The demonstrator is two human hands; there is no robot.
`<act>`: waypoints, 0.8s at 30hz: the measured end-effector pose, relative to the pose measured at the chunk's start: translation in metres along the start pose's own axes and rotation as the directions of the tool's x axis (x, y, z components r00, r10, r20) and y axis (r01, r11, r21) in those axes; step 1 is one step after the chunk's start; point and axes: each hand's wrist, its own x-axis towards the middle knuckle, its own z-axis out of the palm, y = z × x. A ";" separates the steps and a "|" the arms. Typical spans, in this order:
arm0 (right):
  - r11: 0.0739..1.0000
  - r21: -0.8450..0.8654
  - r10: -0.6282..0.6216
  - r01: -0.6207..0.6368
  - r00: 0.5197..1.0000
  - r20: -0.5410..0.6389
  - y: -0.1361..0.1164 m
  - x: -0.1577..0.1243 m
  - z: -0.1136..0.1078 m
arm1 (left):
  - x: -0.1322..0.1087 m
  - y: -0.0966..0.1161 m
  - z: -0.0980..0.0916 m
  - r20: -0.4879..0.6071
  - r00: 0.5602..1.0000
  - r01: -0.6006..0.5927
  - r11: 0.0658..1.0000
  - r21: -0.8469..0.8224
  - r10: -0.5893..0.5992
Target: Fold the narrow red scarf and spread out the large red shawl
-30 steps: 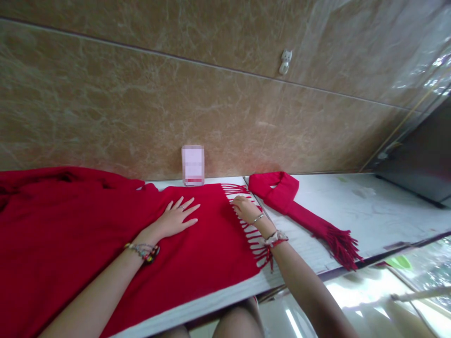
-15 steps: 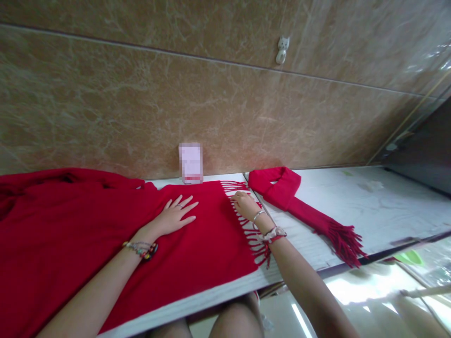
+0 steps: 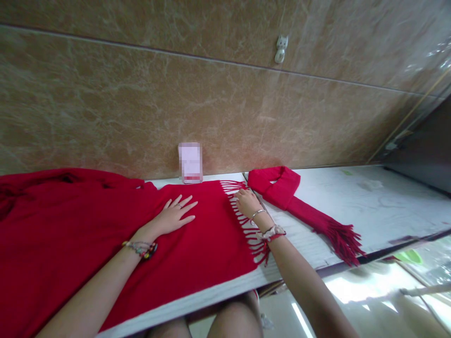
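Observation:
A wide red scarf (image 3: pixel 211 244) lies spread over the white table, its fringe (image 3: pixel 251 234) pointing right. My left hand (image 3: pixel 172 216) rests flat on the cloth with fingers spread. At the upper part of the fringe, my right hand (image 3: pixel 246 201) has its fingers curled together on the strands. The exact strands between the fingertips are hidden by the hand. Right of it lies a second red scarf (image 3: pixel 276 185), folded narrow and looped at its upper end, its tassels (image 3: pixel 343 241) fanned towards the front edge.
A blurred pale pink box-like object (image 3: pixel 190 162) stands against the brown marbled wall (image 3: pixel 141 108). The white table (image 3: pixel 398 202) runs on to the right, towards a dark panel (image 3: pixel 423 145). A cat-shaped hook (image 3: pixel 281 49) is on the wall. Below the edge shows a green item (image 3: pixel 410 256).
My right hand has shifted slightly to the right and up along the fringe, fingers still curled. My left hand stays flat on the scarf.

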 end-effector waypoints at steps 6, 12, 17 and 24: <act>0.995 0.023 0.096 -0.095 0.995 -0.034 0.005 0.002 0.003 | 0.001 -0.002 0.003 -0.018 1.000 -0.005 1.000 -0.013 0.004; 0.980 0.116 -0.151 0.161 0.984 -0.092 0.000 0.011 0.015 | 0.000 0.000 0.000 0.003 1.000 0.008 1.000 -0.003 -0.008; 0.984 0.093 -0.148 0.155 0.986 -0.078 -0.001 0.016 0.029 | 0.000 0.000 0.001 -0.003 1.000 0.005 1.000 -0.008 -0.006; 0.992 0.068 -0.105 0.109 0.992 -0.065 -0.002 0.014 0.026 | 0.001 0.000 0.001 -0.010 1.000 0.002 1.000 -0.020 -0.002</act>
